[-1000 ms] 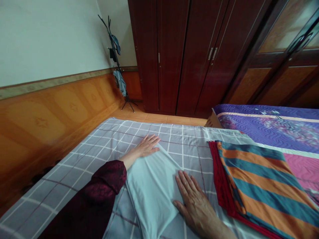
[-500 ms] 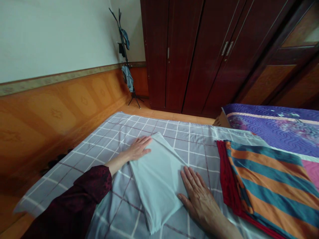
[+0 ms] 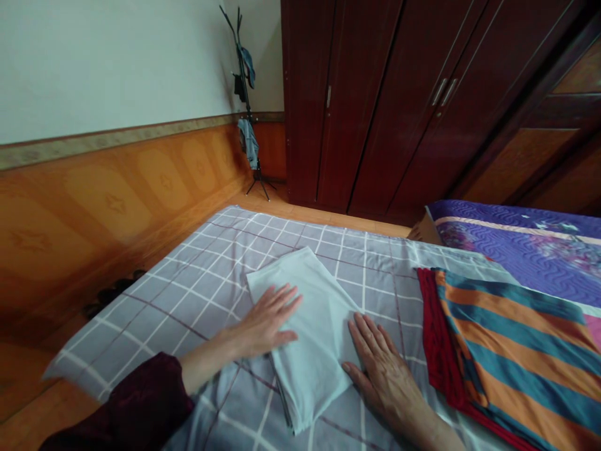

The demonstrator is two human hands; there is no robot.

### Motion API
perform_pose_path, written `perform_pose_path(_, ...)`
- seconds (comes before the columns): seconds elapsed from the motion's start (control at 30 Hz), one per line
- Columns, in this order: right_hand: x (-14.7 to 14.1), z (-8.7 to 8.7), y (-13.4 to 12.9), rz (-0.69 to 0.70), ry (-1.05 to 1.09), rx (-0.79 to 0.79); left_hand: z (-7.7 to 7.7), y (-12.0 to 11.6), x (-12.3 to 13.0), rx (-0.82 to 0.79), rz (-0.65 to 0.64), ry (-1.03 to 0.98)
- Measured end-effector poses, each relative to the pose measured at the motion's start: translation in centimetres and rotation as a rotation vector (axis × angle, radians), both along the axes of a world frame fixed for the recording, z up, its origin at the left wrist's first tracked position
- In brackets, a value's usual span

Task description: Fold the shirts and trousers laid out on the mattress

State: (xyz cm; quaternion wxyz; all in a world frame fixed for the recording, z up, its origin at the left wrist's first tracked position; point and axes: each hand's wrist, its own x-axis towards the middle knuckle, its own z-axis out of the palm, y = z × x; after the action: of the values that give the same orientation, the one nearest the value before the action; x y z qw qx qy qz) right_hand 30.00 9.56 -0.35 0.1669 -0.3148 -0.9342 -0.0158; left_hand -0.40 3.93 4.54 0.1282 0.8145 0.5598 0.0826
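Observation:
A pale, light-blue folded cloth [image 3: 319, 338] lies flat on a grey checked bedsheet [image 3: 188, 288], in the middle of the head view. My left hand [image 3: 265, 322] is over the cloth's left edge with its fingers spread; whether it presses or hovers, I cannot tell. My right hand [image 3: 382, 366] rests flat at the cloth's right corner, fingers stretched out and the thumb on the fabric. Neither hand grips anything. The cloth's exact kind does not show in its folded state.
Folded orange-and-teal striped fabric [image 3: 521, 338] lies at the right, with dark red fabric [image 3: 436, 344] along its left side. Beyond it is a purple quilt [image 3: 507, 232]. A dark red wardrobe [image 3: 366, 113] and a coat stand [image 3: 248, 113] stand behind the bed.
My left hand has moved from the cloth's upper left corner down toward me along its left edge. My right hand stays at the right corner. The view has shifted slightly.

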Motion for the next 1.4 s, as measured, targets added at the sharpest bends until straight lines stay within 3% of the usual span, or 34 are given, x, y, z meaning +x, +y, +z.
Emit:
perform_pose_path(0.1,-0.6,1.3,-1.1,0.024,0.031,-0.023,0.1,-2.0,3.3,-0.058,-0.176,-0.056)
perform_pose_path(0.17,-1.0,2.4,-2.3,0.118,0.005,-0.052,-0.2,-2.6,3.9,-0.086,-0.207,-0.063)
perform_pose_path(0.3,-1.1,3.3,-4.5,0.272,-0.081,-0.061,-0.7,-2.8,2.4,-0.108,-0.143,-0.043)
perform_pose_path(0.53,-0.4,2.9,-5.5,0.261,-0.099,-0.139,0.2,-2.3,1.6,-0.120,-0.137,-0.048)
perform_pose_path(0.7,-2.3,3.6,-5.7,0.292,-0.035,-0.095,1.2,1.1,3.7,-0.039,-0.212,-0.078)
perform_pose_path(0.87,-3.1,2.9,-6.1,0.228,0.055,0.070,-0.4,5.1,4.7,-0.055,-0.298,-0.093)
perform_pose_path(1.0,-3.3,1.9,-5.6,0.230,0.042,0.230,-1.7,8.3,2.7,-0.047,-0.297,-0.026)
perform_pose_path(1.23,-3.4,0.3,-5.1,0.204,-0.024,0.332,-2.0,13.4,-3.2,0.011,0.013,0.085)
perform_pose_path(1.3,-3.4,-0.1,-5.1,0.187,-0.041,0.335,-2.0,13.6,-3.2,0.041,0.052,0.080)
perform_pose_path(1.4,-3.4,-0.4,-5.0,0.200,-0.052,0.341,-2.2,13.5,-1.4,0.099,-0.065,0.063)
